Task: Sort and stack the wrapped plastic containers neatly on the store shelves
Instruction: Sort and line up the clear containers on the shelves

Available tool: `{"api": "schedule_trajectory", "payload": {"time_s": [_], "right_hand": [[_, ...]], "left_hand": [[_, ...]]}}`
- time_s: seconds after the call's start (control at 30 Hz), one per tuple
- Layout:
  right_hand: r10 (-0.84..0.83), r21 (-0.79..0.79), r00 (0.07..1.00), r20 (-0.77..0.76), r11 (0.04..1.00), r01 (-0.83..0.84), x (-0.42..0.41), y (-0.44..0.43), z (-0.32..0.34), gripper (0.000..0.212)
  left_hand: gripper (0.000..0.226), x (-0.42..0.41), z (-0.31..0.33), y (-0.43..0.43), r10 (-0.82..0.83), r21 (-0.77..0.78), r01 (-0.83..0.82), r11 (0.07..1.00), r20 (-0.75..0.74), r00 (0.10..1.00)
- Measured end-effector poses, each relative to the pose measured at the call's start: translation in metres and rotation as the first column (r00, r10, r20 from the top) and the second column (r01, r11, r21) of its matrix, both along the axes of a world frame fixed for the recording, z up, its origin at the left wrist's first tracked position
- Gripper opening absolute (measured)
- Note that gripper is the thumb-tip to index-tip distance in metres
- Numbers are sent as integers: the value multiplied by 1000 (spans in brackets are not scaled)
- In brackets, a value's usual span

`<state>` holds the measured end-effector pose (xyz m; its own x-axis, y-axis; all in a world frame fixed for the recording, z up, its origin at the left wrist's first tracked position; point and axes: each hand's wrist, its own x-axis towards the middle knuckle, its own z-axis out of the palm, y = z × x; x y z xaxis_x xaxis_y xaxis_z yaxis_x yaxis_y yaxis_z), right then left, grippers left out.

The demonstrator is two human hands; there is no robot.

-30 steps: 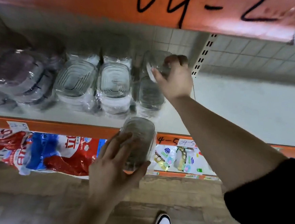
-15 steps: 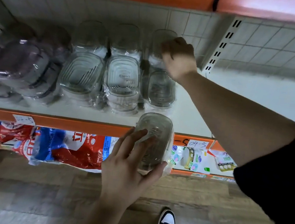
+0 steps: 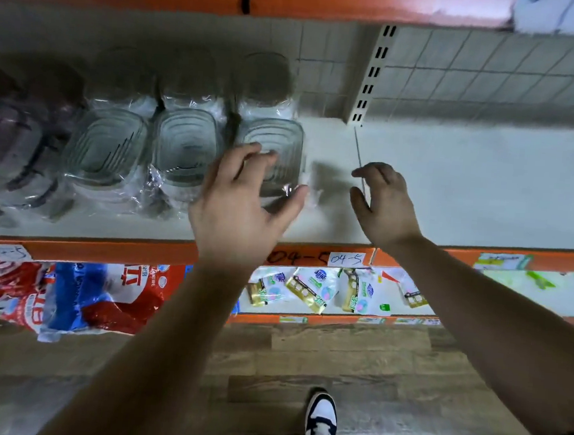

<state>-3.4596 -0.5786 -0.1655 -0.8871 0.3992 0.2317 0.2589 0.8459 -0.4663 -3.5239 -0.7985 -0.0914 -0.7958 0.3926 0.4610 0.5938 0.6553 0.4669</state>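
Note:
Clear wrapped plastic containers lie in rows on the pale shelf (image 3: 470, 183): a left stack (image 3: 104, 148), a middle stack (image 3: 185, 144) and a right one. My left hand (image 3: 242, 200) rests over the front wrapped container (image 3: 281, 138) of the right row, fingers spread on its top and thumb at its lower right corner, pressing it down on the shelf. My right hand (image 3: 382, 204) hovers open just right of that container, holding nothing. More wrapped containers stand behind each row, in shadow.
Dark purple wrapped containers (image 3: 6, 140) fill the shelf's left end. A slotted upright post (image 3: 372, 76) stands behind. The orange shelf edge carries a paper label (image 3: 346, 259). Below lie red and blue bags (image 3: 101, 292) and small packets (image 3: 311, 288). My shoe (image 3: 321, 422) is on the wooden floor.
My left hand lifted its container from below the shelf edge onto the right row. My right hand let go of the rear container and drew back to the right, open.

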Motion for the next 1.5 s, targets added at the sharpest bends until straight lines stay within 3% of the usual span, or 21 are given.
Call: {"api": "schedule_trajectory", "payload": {"time_s": [0.13, 0.5, 0.67, 0.87, 1.17, 1.5], "right_hand": [[51, 42, 998, 35, 998, -52, 26, 4, -5, 34], [87, 43, 993, 81, 995, -91, 73, -2, 21, 36], [55, 62, 998, 28, 996, -56, 99, -13, 62, 35], [31, 140, 997, -71, 990, -20, 145, -23, 130, 36], [-35, 217, 977, -210, 973, 82, 187, -40, 224, 27], [-126, 250, 936, -328, 944, 214, 218, 50, 284, 29]], "left_hand": [[55, -22, 7, 21, 67, -246, -56, 968, 36, 997], [69, -23, -17, 19, 14, -565, 17, 825, 51, 999], [60, 12, -2, 2, -84, -429, 93, 898, 40, 996], [50, 76, 46, -15, -256, -418, 233, 878, 2, 967], [39, 134, 159, 12, -394, -295, 336, 894, -167, 904], [34, 134, 227, 103, -447, -243, 384, 891, -322, 835]]}}
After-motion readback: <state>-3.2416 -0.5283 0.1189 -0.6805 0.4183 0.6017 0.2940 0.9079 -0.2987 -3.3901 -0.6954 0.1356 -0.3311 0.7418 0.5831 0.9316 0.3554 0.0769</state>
